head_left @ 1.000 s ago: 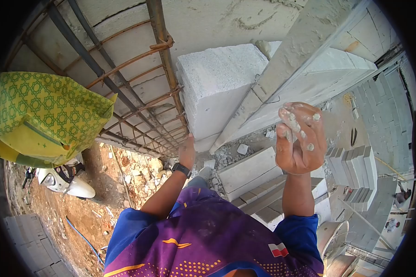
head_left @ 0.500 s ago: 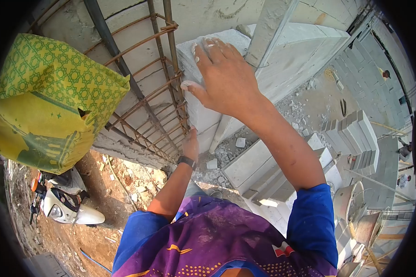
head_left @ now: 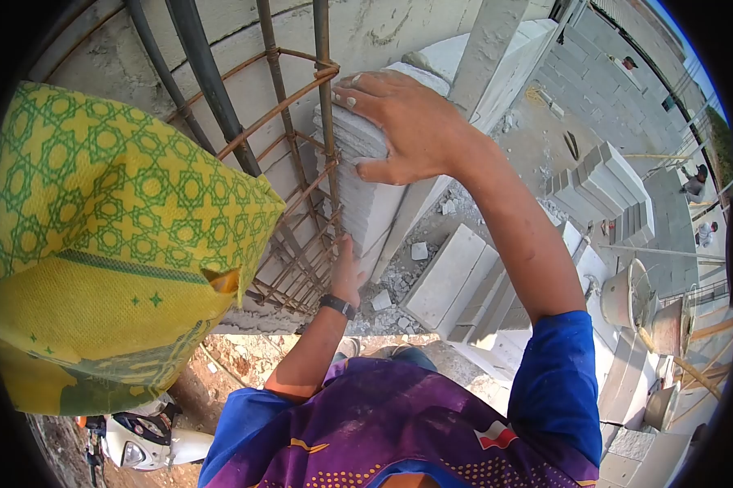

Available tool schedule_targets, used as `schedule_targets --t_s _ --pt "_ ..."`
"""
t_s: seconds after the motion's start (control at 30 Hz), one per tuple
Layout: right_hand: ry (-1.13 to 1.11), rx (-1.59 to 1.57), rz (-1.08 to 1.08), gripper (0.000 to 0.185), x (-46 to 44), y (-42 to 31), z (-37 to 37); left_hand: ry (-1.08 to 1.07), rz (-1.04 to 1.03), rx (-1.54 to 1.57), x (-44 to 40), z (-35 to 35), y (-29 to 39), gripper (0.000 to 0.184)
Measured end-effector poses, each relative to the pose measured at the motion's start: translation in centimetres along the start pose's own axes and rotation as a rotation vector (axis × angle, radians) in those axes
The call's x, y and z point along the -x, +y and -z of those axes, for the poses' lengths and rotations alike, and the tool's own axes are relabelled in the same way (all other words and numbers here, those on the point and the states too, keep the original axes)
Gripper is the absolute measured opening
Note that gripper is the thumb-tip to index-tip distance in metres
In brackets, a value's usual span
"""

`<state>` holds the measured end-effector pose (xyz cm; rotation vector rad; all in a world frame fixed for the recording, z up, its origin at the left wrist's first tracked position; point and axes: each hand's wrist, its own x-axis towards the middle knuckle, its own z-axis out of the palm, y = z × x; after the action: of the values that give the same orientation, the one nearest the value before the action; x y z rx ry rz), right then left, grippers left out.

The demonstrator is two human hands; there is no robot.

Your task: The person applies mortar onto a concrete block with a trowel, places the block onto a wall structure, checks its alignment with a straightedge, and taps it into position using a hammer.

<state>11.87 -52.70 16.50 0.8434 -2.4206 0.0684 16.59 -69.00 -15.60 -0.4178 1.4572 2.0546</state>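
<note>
Had the block point(head_left: 365, 207) already up beside the rebar cage point(head_left: 329, 138), right hand point(head_left: 407, 126) spread open over its top, left hand point(head_left: 346, 276) low, grip unclear, with more blocks point(head_left: 452, 276) left loose nearby!

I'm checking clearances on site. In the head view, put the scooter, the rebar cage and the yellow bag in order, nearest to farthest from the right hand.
1. Rebar cage: just left of the right hand, along the pale block's end.
2. Yellow bag: farther left, beyond the cage.
3. Scooter: lower left, below the bag.
</note>
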Motion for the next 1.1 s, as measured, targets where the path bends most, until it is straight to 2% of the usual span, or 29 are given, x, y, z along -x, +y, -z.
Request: schedule_targets --t_s 0.17,0.27,0.37,0.47,0.57,0.67,0.77,0.8,1.1 --pt "-0.101 0.024 -0.134 0.079 -1.0 -1.4 0.2 0.053 0.054 -0.051 -2.3 1.0 -1.3 0.104" --pt "-0.054 0.069 -0.13 0.078 -1.1 -1.3 -0.5 0.009 0.047 -0.062 -3.5 1.7 -1.8 0.098" --pt "-0.085 0.081 -0.154 0.078 -1.6 -1.6 -0.5 -0.001 0.032 -0.061 -3.0 1.6 -1.4 0.103" --pt "-0.117 0.092 -0.191 0.077 -1.6 -2.1 -0.2 0.096 -0.038 -0.054 -2.7 0.9 -1.6 0.09" --pt "-0.086 0.056 -0.168 0.078 -1.4 -1.7 -0.5 0.079 -0.032 -0.067 -2.3 0.9 -1.4 0.09" --pt "-0.104 -0.002 -0.179 0.078 -1.4 -1.7 0.0 -0.031 -0.025 -0.066 -2.5 1.3 -1.3 0.108" --pt "-0.102 -0.04 -0.184 0.08 -1.3 -1.6 0.2 0.021 -0.052 -0.121 -2.6 0.9 -1.8 0.097" --pt "-0.098 -0.044 -0.18 0.079 -1.2 -1.5 0.1 0.007 -0.046 -0.121 -2.5 0.9 -1.7 0.102" --pt "-0.125 -0.055 -0.224 0.075 -1.4 -1.8 0.6 -0.023 -0.004 -0.191 -2.1 1.6 -0.6 0.106"
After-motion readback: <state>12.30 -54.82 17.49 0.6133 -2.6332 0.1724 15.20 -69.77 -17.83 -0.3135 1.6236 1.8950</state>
